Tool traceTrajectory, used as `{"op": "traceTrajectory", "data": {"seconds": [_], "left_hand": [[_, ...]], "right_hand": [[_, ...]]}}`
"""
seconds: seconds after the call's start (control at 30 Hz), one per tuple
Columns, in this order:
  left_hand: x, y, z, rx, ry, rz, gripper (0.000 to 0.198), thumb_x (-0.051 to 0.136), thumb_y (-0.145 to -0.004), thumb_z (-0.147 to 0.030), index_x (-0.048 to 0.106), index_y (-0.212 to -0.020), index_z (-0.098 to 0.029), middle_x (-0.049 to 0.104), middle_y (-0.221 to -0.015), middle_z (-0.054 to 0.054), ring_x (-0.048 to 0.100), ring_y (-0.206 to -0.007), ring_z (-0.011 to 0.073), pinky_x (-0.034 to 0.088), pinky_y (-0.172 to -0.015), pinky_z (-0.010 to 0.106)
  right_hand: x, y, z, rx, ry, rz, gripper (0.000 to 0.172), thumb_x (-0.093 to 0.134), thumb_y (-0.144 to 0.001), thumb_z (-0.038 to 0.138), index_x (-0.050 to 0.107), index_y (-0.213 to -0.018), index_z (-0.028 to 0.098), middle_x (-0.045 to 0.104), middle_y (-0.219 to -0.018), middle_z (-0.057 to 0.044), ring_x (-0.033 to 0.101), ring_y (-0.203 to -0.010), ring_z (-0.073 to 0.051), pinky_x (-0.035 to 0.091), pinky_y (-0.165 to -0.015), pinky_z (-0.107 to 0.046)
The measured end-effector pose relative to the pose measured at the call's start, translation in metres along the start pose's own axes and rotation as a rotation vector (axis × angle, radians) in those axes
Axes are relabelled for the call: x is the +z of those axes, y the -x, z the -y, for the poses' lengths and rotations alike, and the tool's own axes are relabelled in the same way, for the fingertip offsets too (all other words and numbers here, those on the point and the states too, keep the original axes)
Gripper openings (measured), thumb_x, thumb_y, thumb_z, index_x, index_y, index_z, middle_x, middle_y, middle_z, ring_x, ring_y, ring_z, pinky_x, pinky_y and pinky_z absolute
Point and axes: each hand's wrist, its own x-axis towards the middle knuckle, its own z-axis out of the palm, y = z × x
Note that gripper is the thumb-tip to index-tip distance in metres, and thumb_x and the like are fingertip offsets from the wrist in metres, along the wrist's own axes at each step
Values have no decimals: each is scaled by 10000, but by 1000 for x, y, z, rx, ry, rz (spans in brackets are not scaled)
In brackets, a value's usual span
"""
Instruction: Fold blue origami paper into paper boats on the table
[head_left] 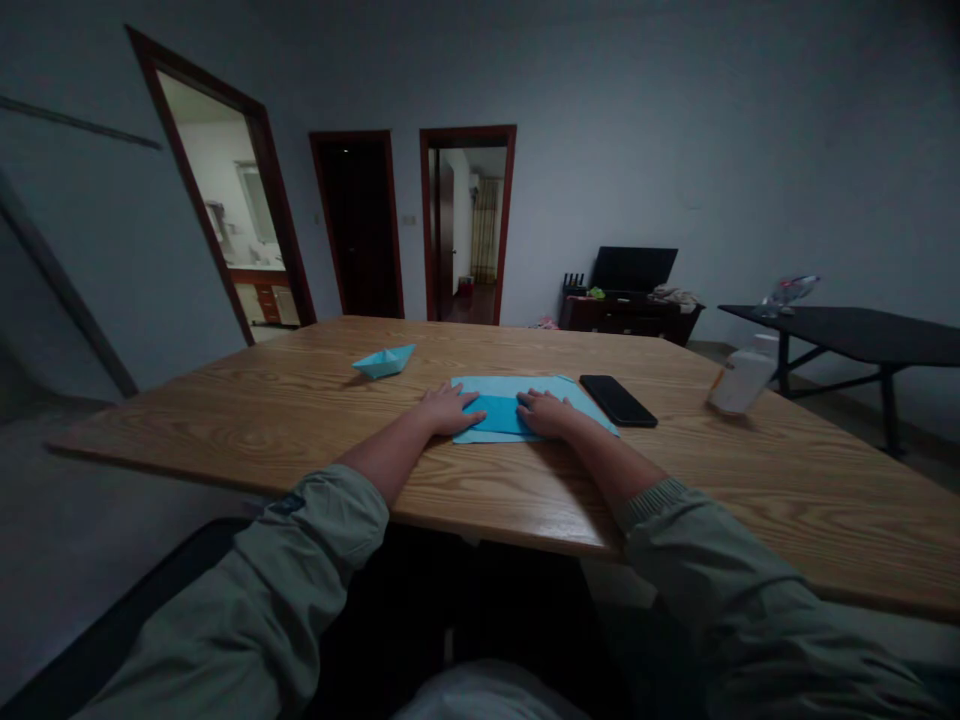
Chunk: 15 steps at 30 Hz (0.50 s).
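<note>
A light blue sheet of paper lies flat on the wooden table in front of me, with a darker blue folded piece on top of it. My left hand rests flat on the left side of the folded piece, fingers stretched out. On its right side my right hand presses down, fingers extended and close together. A finished light blue paper boat sits on the table to the left, beyond my left hand.
A black phone lies just right of the paper. A white bottle stands further right near the table edge. Behind are a black side table, a dark cabinet with a screen and open doorways.
</note>
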Motion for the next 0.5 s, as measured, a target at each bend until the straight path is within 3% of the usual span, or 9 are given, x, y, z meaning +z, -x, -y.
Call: {"op": "traceTrajectory", "data": {"seconds": [0.3,0.43,0.5], "left_hand": [[1,-1,2,15,14,-80,747,341,-770,-761,434,-1371,-328,282,-1519,106,221,-1385,390,150,-1073,605],[0,-1,-5,203,-14,-85,803,404,-711,-795,466,-1351,-313,238,-1540,81,164,-1403,383,99,-1104,574],[1,-3,-7,279,6,-48,831,422,-691,-805,436,-1371,-327,246,-1538,71,180,-1403,368,118,-1111,553]], "right_hand": [[-3,3,2,-5,-31,-25,533,285,-929,452,349,-1427,274,281,-1513,-124,279,-1354,-388,222,-1004,-670],[-2,3,9,-22,-34,-28,550,287,-925,474,326,-1439,282,275,-1516,-124,285,-1350,-390,225,-1005,-662],[-2,3,12,-58,-36,-58,544,319,-914,477,377,-1413,269,351,-1478,-128,352,-1312,-379,272,-1003,-619]]}}
